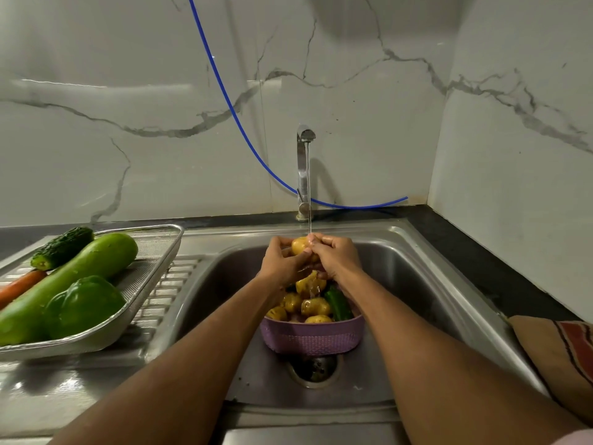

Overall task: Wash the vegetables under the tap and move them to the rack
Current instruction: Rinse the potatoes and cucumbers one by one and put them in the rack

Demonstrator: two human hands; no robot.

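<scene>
Left hand: my left hand (282, 261) curls round the potato (300, 245) from the left, fingers wrapped over its near side.
Right hand: my right hand (337, 256) grips the same potato from the right, fingers bent against it and meeting the left fingers.
Potato: yellow, wet, held between both hands above the sink (426, 284), close to its back edge.
Tap: the tap (303, 175) stands at the sink's back rim and a thin stream of water (309, 200) falls straight onto the potato.
Basket: a purple basket (313, 337) sits in the sink bowl right under my hands, just behind the drain (316, 367).
In the basket: more potatoes (316, 306) piled up, with a dark green vegetable (338, 305) at its right side.
Rack: a metal rack (150, 277) rests on the ribbed draining board at the sink's left.
On the rack: a long pale green gourd (77, 277), a green pepper (85, 305) at the near edge, a bumpy dark cucumber (62, 247) at the far edge, a carrot (19, 285) at the left.
Hose: a blue hose (224, 91) hangs down the marble wall behind the tap.
Cloth: a striped cloth (558, 358) lies at the sink's right edge.
</scene>
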